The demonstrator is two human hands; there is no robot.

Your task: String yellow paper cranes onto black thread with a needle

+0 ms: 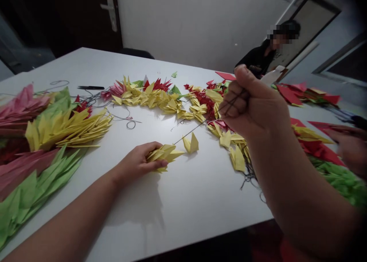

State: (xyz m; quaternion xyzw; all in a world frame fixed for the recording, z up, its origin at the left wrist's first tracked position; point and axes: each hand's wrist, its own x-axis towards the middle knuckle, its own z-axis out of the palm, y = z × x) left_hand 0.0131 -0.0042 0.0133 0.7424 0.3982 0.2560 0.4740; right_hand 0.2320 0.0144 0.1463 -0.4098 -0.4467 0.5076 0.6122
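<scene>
1. Left hand [140, 159] — grip clamped around a cluster of yellow paper pieces [164, 153], just below the centre of the frame.
2. Right hand [254, 103] — grip closed on a dark thread [187, 133], which runs straight from the cluster to the fist, right of centre.
3. Single yellow piece [191, 143], on the desk [212, 201] beside the thread; whether it is strung cannot be told.
4. Progress, as judged: the cluster appears threaded; the yellow row [146, 96], upper centre, looks assembled; the folded stack [69, 128], left, seems unstrung.
</scene>
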